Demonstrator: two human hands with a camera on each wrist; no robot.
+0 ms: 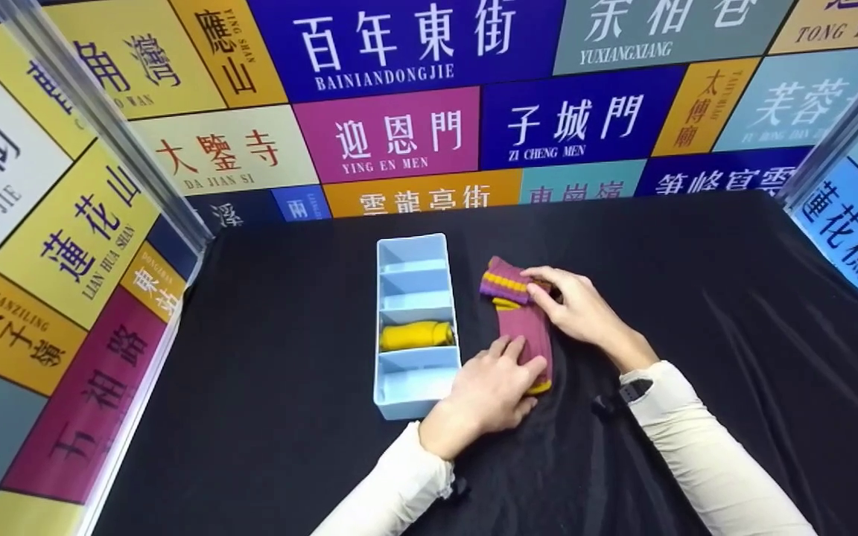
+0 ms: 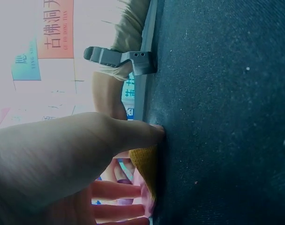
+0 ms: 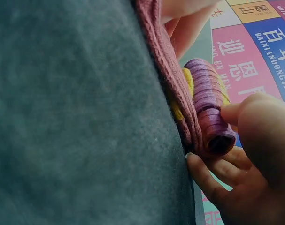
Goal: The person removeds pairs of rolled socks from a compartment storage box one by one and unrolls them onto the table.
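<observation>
A pair of pink socks (image 1: pixel 524 327) with yellow and purple bands lies lengthwise on the black cloth, its cuff end (image 3: pixel 205 89) turned into a roll. My right hand (image 1: pixel 582 307) pinches this roll at its right side, thumb on top and fingers below. Over the near part of the socks, my left hand (image 1: pixel 490 383) presses down with fingers spread. In the left wrist view, the yellow tip (image 2: pixel 146 168) of the socks shows beside the left thumb. Left of the socks stands a light blue divided box (image 1: pixel 407 410), close by my left hand.
A rolled yellow sock bundle (image 1: pixel 415 336) lies in the box's second compartment from the near end. Black cloth (image 1: pixel 272 335) covers the table and wrinkles at the right. Sign-printed panels (image 1: pixel 392 134) stand behind and along both sides.
</observation>
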